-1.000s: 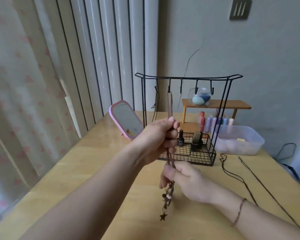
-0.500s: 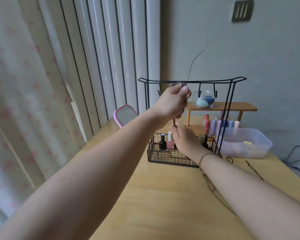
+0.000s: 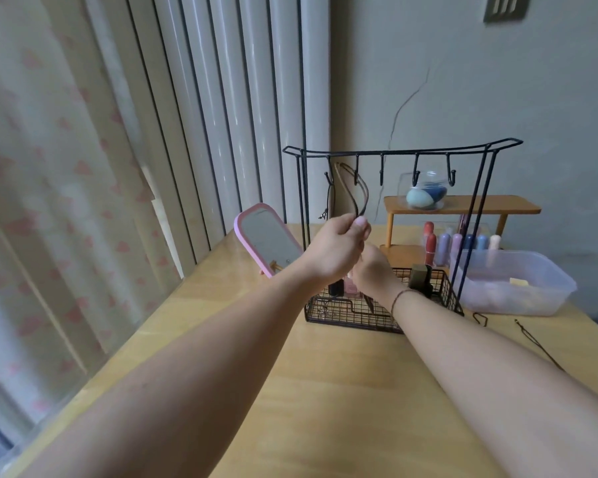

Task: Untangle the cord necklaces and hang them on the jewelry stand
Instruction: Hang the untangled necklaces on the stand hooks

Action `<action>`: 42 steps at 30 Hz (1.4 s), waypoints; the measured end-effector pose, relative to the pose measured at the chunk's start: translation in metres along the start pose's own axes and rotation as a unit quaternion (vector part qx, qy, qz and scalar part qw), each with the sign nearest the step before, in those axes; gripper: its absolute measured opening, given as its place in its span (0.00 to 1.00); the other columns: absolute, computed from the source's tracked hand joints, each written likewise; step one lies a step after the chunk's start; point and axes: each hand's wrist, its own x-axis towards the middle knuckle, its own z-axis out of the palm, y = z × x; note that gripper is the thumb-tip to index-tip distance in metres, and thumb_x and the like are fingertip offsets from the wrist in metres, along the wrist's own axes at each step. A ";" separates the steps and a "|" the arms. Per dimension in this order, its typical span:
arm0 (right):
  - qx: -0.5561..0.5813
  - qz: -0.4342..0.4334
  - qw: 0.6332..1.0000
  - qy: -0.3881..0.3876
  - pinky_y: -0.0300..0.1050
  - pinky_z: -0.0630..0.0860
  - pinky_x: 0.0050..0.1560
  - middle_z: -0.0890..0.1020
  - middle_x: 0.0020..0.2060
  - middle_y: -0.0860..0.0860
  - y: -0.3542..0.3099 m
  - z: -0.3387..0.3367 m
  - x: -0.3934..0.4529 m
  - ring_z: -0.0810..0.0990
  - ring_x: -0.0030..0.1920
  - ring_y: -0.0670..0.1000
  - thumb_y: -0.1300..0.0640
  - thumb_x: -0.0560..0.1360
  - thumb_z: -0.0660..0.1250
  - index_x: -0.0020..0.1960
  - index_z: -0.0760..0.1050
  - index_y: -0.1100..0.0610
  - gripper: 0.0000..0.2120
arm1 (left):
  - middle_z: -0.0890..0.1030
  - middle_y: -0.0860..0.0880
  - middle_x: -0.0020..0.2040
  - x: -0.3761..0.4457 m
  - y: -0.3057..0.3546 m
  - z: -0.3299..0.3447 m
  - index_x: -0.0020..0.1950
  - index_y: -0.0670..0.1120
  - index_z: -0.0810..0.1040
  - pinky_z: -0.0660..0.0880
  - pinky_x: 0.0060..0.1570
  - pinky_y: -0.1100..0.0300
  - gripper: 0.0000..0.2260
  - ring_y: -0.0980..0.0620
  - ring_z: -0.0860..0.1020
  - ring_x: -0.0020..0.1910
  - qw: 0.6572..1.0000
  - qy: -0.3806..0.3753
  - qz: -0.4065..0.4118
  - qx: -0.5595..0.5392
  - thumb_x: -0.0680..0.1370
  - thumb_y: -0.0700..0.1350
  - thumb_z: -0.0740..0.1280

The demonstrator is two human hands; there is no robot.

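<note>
A black wire jewelry stand (image 3: 401, 152) with a row of hooks and a mesh basket base stands on the wooden table (image 3: 342, 391). A brown cord necklace (image 3: 354, 191) loops up beside the second hook. My left hand (image 3: 335, 248) pinches both strands of that loop just below the hooks. My right hand (image 3: 372, 270) sits right behind and below it, gripping the cord's lower part over the basket. A dark necklace (image 3: 328, 198) hangs from the leftmost hook. Two more dark cords (image 3: 532, 339) lie on the table to the right.
A pink-framed mirror (image 3: 268, 241) leans left of the stand. Behind it a small wooden shelf (image 3: 463, 205) carries a glass jar and bottles. A clear plastic tub (image 3: 511, 281) sits at the right. Nail polish bottles stand in the basket. Curtains hang along the left.
My left hand has come down from the top bar, still pinching the cord, whose loop now shows beside the second hook. My right hand stays low over the basket.
</note>
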 end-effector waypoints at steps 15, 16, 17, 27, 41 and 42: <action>-0.282 0.021 0.945 -0.162 0.44 0.66 0.38 0.75 0.35 0.53 0.001 0.015 -0.028 0.74 0.40 0.57 0.59 0.79 0.55 0.43 0.71 0.59 0.10 | 0.65 0.53 0.29 -0.010 -0.049 0.018 0.41 0.45 0.69 0.61 0.30 0.61 0.16 0.54 0.63 0.29 0.995 0.027 -0.077 -0.058 0.86 0.48 0.53; -0.288 0.036 0.945 -0.152 0.44 0.66 0.35 0.73 0.32 0.51 0.004 0.012 -0.026 0.74 0.37 0.56 0.58 0.78 0.55 0.38 0.69 0.57 0.11 | 0.65 0.53 0.29 -0.009 -0.051 0.019 0.41 0.45 0.70 0.62 0.30 0.61 0.16 0.54 0.63 0.29 0.993 0.033 -0.082 -0.074 0.86 0.48 0.53; -0.294 0.051 0.944 -0.139 0.44 0.65 0.33 0.72 0.30 0.51 0.006 0.008 -0.025 0.73 0.34 0.54 0.58 0.78 0.55 0.35 0.67 0.55 0.12 | 0.66 0.54 0.29 -0.007 -0.051 0.020 0.41 0.45 0.69 0.62 0.31 0.60 0.16 0.54 0.64 0.29 0.993 0.032 -0.082 -0.082 0.86 0.48 0.52; -0.319 0.098 0.938 -0.098 0.45 0.77 0.39 0.80 0.43 0.50 -0.020 -0.025 -0.026 0.80 0.44 0.54 0.48 0.74 0.72 0.49 0.79 0.50 0.07 | 0.75 0.51 0.37 0.004 -0.064 0.017 0.43 0.46 0.71 0.71 0.39 0.60 0.13 0.53 0.74 0.38 0.983 0.056 -0.036 0.171 0.85 0.46 0.55; -0.102 -0.017 0.990 0.097 0.40 0.78 0.46 0.82 0.41 0.43 -0.002 -0.082 -0.061 0.80 0.43 0.43 0.53 0.78 0.67 0.50 0.81 0.49 0.04 | 0.79 0.50 0.43 -0.005 -0.078 0.012 0.54 0.46 0.77 0.76 0.36 0.58 0.18 0.54 0.78 0.39 0.909 -0.010 -0.095 0.405 0.83 0.57 0.55; -0.099 -0.025 0.991 0.091 0.38 0.78 0.46 0.81 0.40 0.43 -0.001 -0.090 -0.066 0.79 0.43 0.42 0.53 0.78 0.68 0.48 0.80 0.49 0.03 | 0.80 0.49 0.45 -0.011 -0.076 0.011 0.55 0.46 0.77 0.78 0.39 0.56 0.17 0.52 0.79 0.41 0.909 0.007 -0.076 0.409 0.83 0.56 0.57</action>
